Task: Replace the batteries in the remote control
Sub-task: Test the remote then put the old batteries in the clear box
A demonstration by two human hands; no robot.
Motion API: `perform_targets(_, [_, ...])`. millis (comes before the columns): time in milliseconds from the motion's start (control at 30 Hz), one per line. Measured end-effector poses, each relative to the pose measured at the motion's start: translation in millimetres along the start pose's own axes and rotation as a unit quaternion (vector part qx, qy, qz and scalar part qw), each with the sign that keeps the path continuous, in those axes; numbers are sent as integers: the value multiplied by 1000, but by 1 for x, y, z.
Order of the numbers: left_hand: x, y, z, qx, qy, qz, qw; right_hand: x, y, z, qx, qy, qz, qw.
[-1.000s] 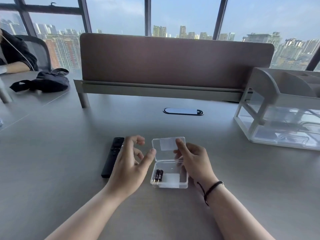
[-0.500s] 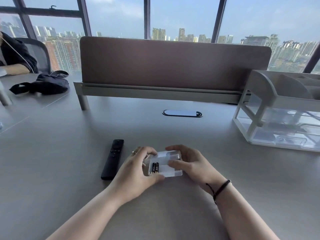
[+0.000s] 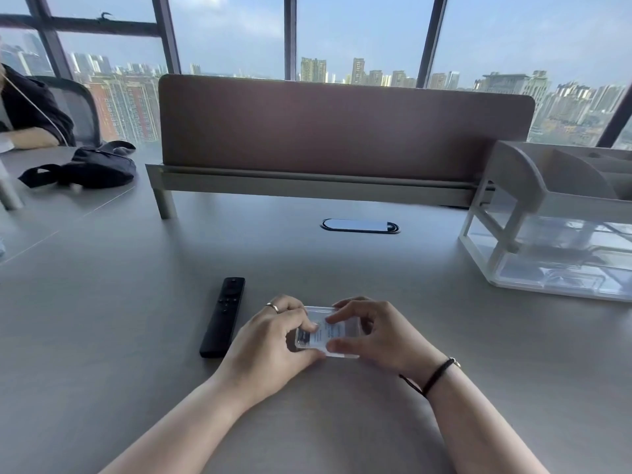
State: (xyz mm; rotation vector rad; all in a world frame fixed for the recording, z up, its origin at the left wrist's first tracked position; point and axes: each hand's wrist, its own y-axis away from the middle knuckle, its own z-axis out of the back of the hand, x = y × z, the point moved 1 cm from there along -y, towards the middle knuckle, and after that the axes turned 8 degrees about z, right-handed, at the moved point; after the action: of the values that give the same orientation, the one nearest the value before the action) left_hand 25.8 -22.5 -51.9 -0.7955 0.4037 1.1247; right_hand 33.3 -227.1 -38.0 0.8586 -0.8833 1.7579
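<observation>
A small clear plastic box [image 3: 333,333] lies on the grey table with its lid down. Dark batteries [image 3: 303,336] show dimly through its left end. My left hand [image 3: 270,340] grips the box's left side, thumb at the near edge and fingers on the lid. My right hand [image 3: 379,331] holds the right side, with fingers pressing on the lid and thumb at the near edge. A slim black remote control [image 3: 224,316] lies flat just left of my left hand, buttons up, untouched.
A white and clear desk organiser [image 3: 554,230] stands at the right. A brown divider panel [image 3: 342,128] runs across the back, with an oval cable port [image 3: 359,226] in front of it. A black bag [image 3: 92,165] and a seated person's arm [image 3: 27,138] are far left.
The box lid, upright a second ago, has swung down flat. Both hands have closed in on the box from either side and now press on it.
</observation>
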Motion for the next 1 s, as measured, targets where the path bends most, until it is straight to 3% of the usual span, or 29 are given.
perform_targets(333, [0, -2, 2, 15, -5, 6, 1000, -2, -1, 1, 13, 54, 32, 998])
perform_targets(567, [0, 0, 6, 16, -109, 22, 994, -11, -2, -7, -44, 190, 54, 979])
perform_targets(867, [15, -7, 21, -7, -247, 210, 946, -11, -23, -6, -66, 294, -1, 954])
perform_targets(1000, [15, -4, 24, 1, -258, 213, 942, -11, -29, -4, -70, 306, -14, 950])
